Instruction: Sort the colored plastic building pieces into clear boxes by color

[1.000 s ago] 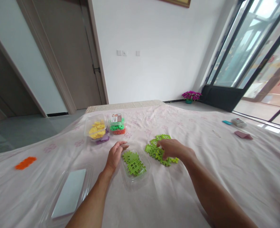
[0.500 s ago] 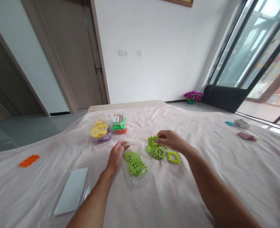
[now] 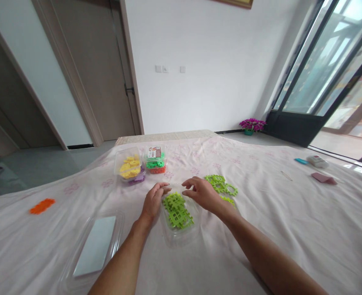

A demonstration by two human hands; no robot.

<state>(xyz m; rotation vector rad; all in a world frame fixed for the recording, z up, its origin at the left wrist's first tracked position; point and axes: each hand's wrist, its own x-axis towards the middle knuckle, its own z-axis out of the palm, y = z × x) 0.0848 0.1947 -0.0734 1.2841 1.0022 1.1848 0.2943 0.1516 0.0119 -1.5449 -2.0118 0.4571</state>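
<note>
Toward the left edge of the cloth-covered surface (image 3: 239, 254) lies a flat orange piece (image 3: 42, 206), with a clear plastic lid-like tray (image 3: 118, 229) nearer the viewer, a pale rectangular panel (image 3: 95, 246) in it. Toward the far left corner, a clear tub (image 3: 117, 162) of yellow pieces (image 3: 130, 167) sits above purple pieces (image 3: 138, 179); just right of it stands a labelled clear box (image 3: 154, 153) with green pieces over red-orange ones.

The left hand (image 3: 153, 200) rests at the far left rim of a clear container (image 3: 181, 237), its fingers loosely bent; whether it grips the rim cannot be told. In the container, mid-surface, lie overlapping lime-green interlocking pieces (image 3: 177, 211). Over its far right corner is the right hand (image 3: 199, 192), thumb and fingers parted, nothing visible in its grasp. Beyond and partly behind that hand are more lime-green pieces (image 3: 215, 183), including a ring-shaped frame (image 3: 231, 189).

Farther right lie a thin stick (image 3: 287, 176), a blue item (image 3: 300, 161), a white packet (image 3: 317, 161) and a folded pink item (image 3: 324, 178), toward the surface's far right edge.
</note>
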